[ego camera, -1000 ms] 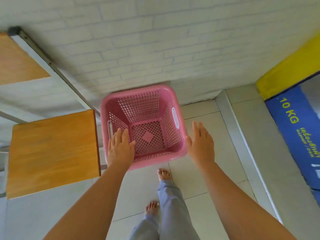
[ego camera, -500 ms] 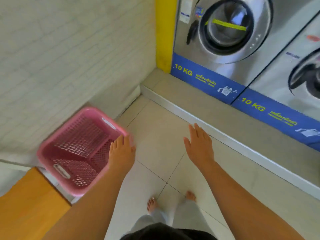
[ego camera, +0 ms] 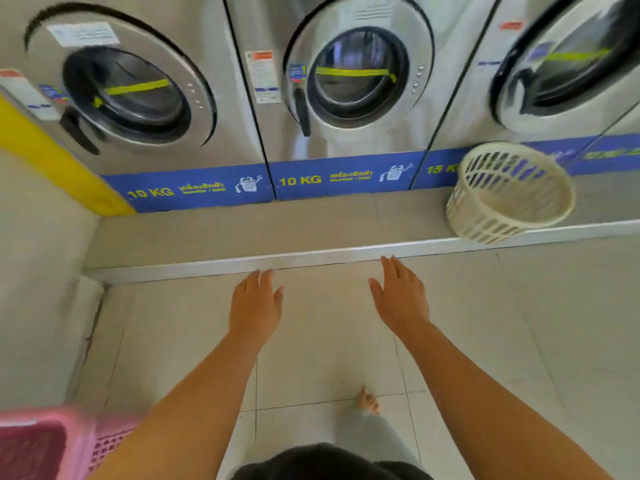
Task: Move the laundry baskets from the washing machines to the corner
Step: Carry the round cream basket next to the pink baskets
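A round cream laundry basket (ego camera: 509,192) stands on the raised step in front of the washing machines, at the right. A pink square basket (ego camera: 48,445) sits on the floor at the bottom left corner, blurred and partly cut off by the frame. My left hand (ego camera: 256,306) and my right hand (ego camera: 401,299) are held out over the floor tiles, palms down, fingers apart, holding nothing. Both hands are well short of the cream basket and apart from the pink one.
Three silver front-loading washing machines (ego camera: 343,81) line the back, with blue "10 KG" strips below. A white-edged step (ego camera: 242,261) runs across before them. A yellow post (ego camera: 52,157) and a wall stand at the left. My bare foot (ego camera: 367,401) is on the tiles.
My left hand has let go of the pink basket, which now lies at the bottom left. The view has swung right to face the washing machines and the cream basket.
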